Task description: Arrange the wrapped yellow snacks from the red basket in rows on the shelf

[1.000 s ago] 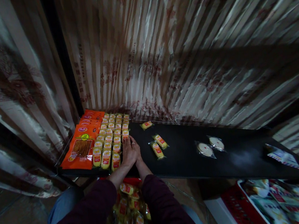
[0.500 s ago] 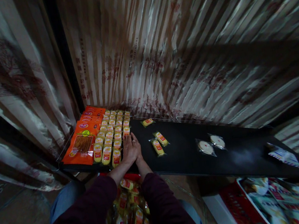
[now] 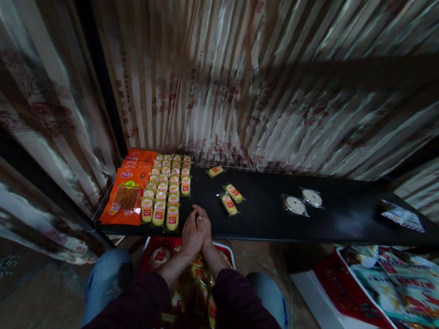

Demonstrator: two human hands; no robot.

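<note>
— Left hand and right hand have pulled back from the block of wrapped cakes to the front edge of the shelf; front end of the fourth column is uncovered now.

— Which step?

— My read: packs being lined up in columns, between placements; three columns reach the front edge, the fourth stops short at its last cake; more of the same sit in the red basket below, between the knees.

— So the next move calls for what?

— Judgement only: a pack set square in that gap, no nudge to its neighbours; the three loose cakes farther right lie askew, well apart from the block.

— Hands, how open?

— Not spread; brought together, palms turned inward, fingers close and partly overlapping; tips over the shelf, wrists over the basket; apart from the block.

— Holding anything?

— Can't tell; nothing sticks out past the fingers, but the space between the palms is hidden; can't tell if they touch the shelf either.

— Left of the block?

— Orange bags, overlapped front to back, right beside the first column.
</note>
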